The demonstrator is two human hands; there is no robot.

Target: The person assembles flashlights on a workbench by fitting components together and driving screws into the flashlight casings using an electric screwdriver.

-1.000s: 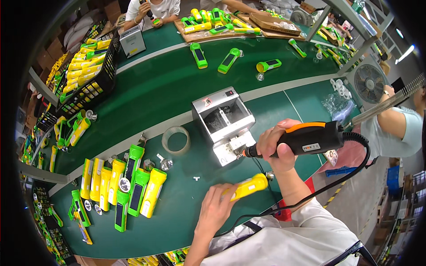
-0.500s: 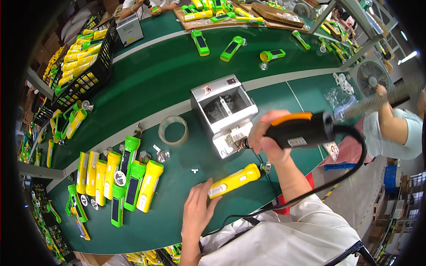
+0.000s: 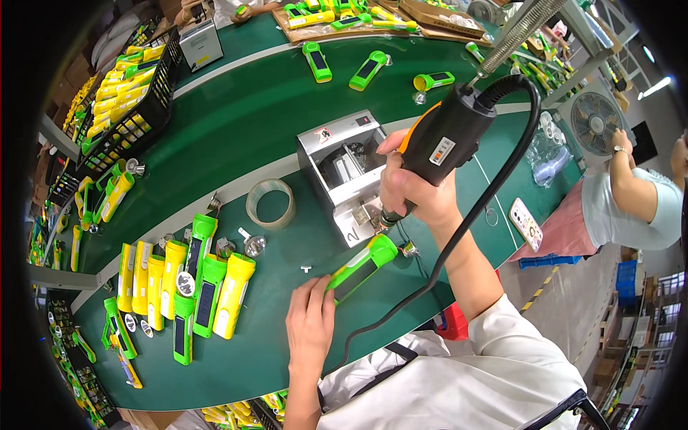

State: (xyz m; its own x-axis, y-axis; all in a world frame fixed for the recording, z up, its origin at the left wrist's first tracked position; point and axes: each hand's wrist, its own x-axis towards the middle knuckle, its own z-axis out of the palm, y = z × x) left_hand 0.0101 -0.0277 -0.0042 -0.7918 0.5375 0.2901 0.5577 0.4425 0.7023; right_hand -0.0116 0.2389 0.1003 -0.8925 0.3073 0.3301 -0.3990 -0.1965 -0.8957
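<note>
My left hand grips the tail end of a flashlight, green with a dark panel facing up, tilted above the green bench. Its loose reflector bulb hangs by wires at the head end. My right hand is closed around a black and orange electric screwdriver, held slantwise from a coiled spring. The screwdriver's tip is down between the flashlight's head and the front of a silver screw feeder; whether it touches either I cannot tell.
Several yellow and green flashlights lie in a row at left. A tape roll and a loose reflector sit behind my left hand. Beyond runs a conveyor belt. A phone lies at right, near another person.
The flashlight has turned from its yellow side up to its green, dark-panelled side up. My right hand has shifted slightly left, swinging the screwdriver from nearly level to steeper.
</note>
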